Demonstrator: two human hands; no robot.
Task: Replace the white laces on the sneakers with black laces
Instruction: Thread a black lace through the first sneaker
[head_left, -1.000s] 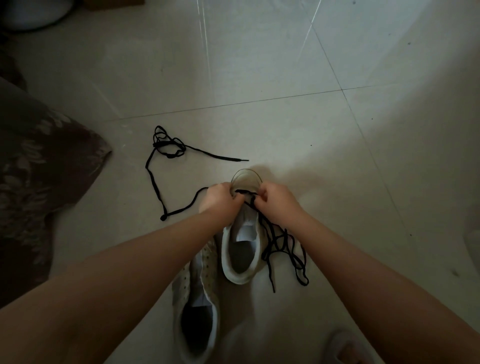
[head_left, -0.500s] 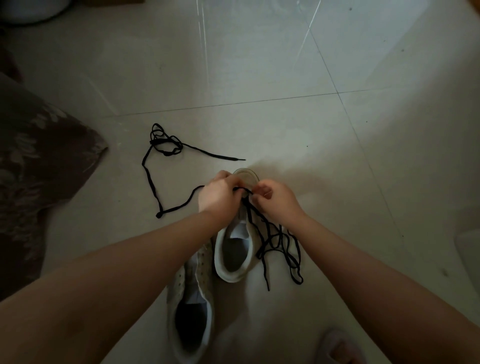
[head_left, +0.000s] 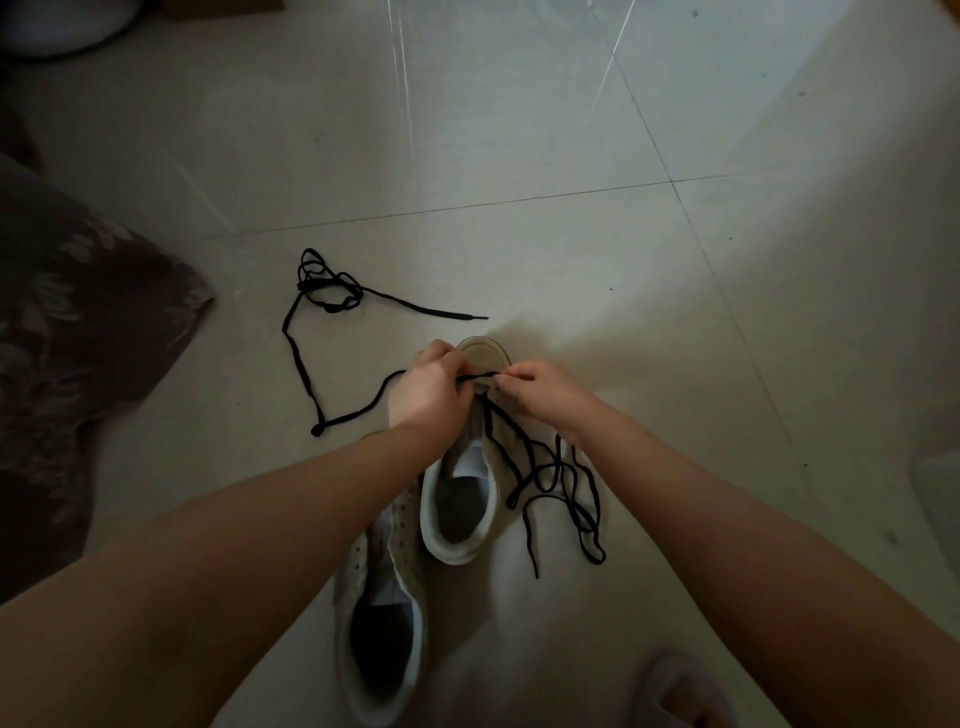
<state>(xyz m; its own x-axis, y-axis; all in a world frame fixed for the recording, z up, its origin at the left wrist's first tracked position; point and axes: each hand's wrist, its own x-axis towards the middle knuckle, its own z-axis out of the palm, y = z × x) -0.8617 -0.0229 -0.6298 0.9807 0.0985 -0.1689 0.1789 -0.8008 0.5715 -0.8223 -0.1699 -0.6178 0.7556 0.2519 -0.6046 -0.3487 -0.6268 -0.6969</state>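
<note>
Two pale sneakers lie on the tiled floor. The farther sneaker (head_left: 460, 499) points away from me, and both hands work at its toe end. My left hand (head_left: 428, 392) and my right hand (head_left: 540, 392) pinch a short stretch of a black lace (head_left: 550, 478) pulled taut across the front eyelets. The rest of that lace trails in loops on the floor to the sneaker's right. The nearer sneaker (head_left: 384, 629) has bare eyelets. A second black lace (head_left: 311, 332) lies loose on the floor at the left, one end running under my left hand.
A dark patterned cushion (head_left: 78, 364) lies at the left. A slippered foot (head_left: 685, 696) shows at the bottom right. A pale object's edge (head_left: 940, 499) sits at the right border, and a round pale object (head_left: 57, 26) is at the top left.
My hands have drawn a little apart at the toe, pulling the black lace taut between them. The lace loops beside the sneaker have shifted slightly.
</note>
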